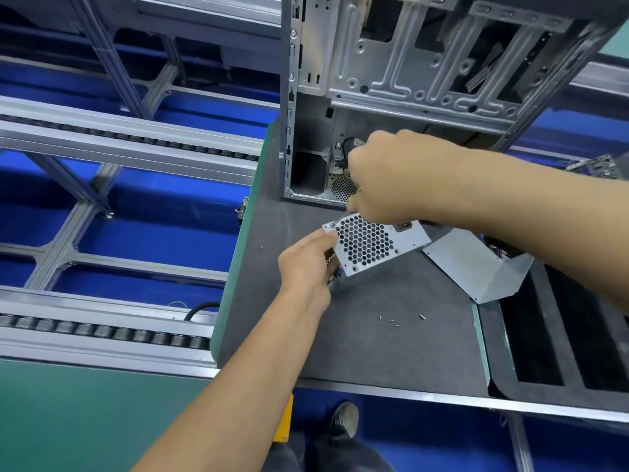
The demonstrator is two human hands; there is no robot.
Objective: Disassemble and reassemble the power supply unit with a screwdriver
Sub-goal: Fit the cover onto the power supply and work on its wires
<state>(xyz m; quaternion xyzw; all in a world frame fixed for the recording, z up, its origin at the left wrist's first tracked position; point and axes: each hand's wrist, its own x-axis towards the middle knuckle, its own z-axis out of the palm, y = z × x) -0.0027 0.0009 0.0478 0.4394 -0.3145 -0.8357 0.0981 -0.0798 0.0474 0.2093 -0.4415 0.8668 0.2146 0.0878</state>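
The power supply unit (372,243) sits on the dark mat of the desk (374,342), tilted so its honeycomb fan grille faces up. Taking the unit as the landmark: the open computer case (408,80) stands just behind it, a bent sheet-metal cover (476,264) lies touching or nearly touching its right side, and a few loose screws (394,320) lie scattered on the mat in front of it, well apart from the desk edge.

The left hand (306,264) grips the unit's near-left corner, thumb on the grille face and fingers wrapped under the edge. The right hand (384,175) is closed around a screwdriver (340,218), of which only the thin shaft and a hint of yellow handle show; the tip meets the screw hole at the unit's far-left corner.

With the cover off and screws out, this is probably a corner screw being driven, though loosening or tightening cannot be told.

Risks from here:
- The unit rests on an edge, held by one hand only. Downward push from the driver could rock it and make the tip skip out of the screw head, scarring it or jabbing the left thumb, which is close by.
- The driver shaft leans at an angle, so a cammed-out or cross-threaded screw is likely.
- The loose screws lie unguarded in front of the unit; a forearm sweep could scatter them off the desk.
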